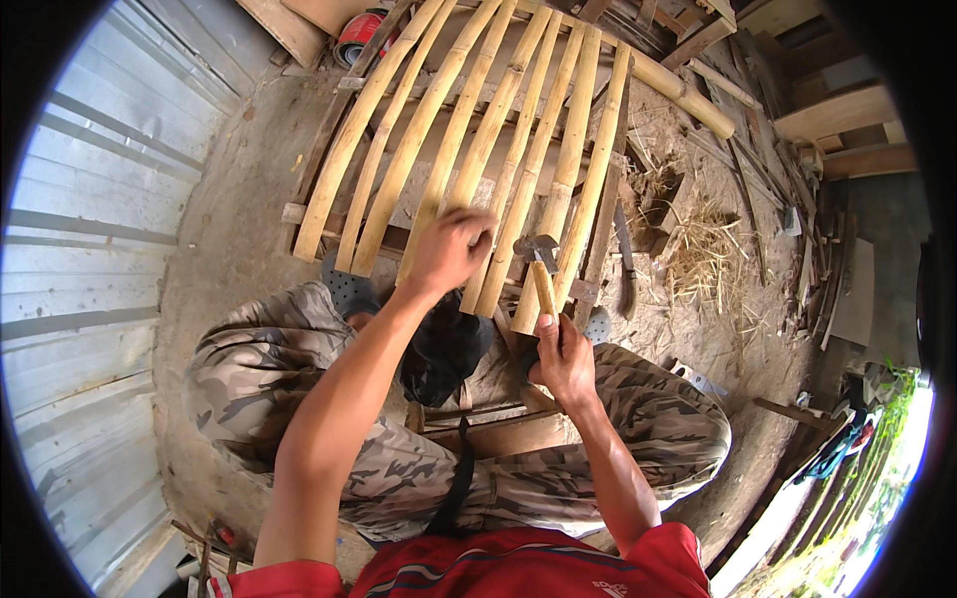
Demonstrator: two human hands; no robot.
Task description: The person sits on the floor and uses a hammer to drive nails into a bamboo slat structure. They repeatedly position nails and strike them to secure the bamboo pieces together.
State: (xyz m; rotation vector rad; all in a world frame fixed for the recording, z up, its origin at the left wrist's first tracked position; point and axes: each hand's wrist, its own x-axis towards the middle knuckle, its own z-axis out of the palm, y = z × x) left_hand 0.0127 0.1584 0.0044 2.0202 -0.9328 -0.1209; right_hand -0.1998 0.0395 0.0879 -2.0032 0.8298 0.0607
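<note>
My right hand (565,364) grips the wooden handle of a hammer (543,284). Its metal head lies over the near ends of the split bamboo slats (495,149). Several such slats run side by side across a dark wooden frame (324,164), with gaps between them. Over the middle slats is my left hand (454,249), its fingers curled together and slightly blurred; whatever they pinch, if anything, cannot be made out. Below that hand, between my legs, is a black, soft-looking thing (447,349).
A large knife (626,259) lies right of the frame, near dry shavings (703,259). A thick bamboo pole (683,95) sits at the far right end. Corrugated metal sheeting (100,279) stands at left. A red can (359,40) is at the back, and a saw (698,379) beside my right knee.
</note>
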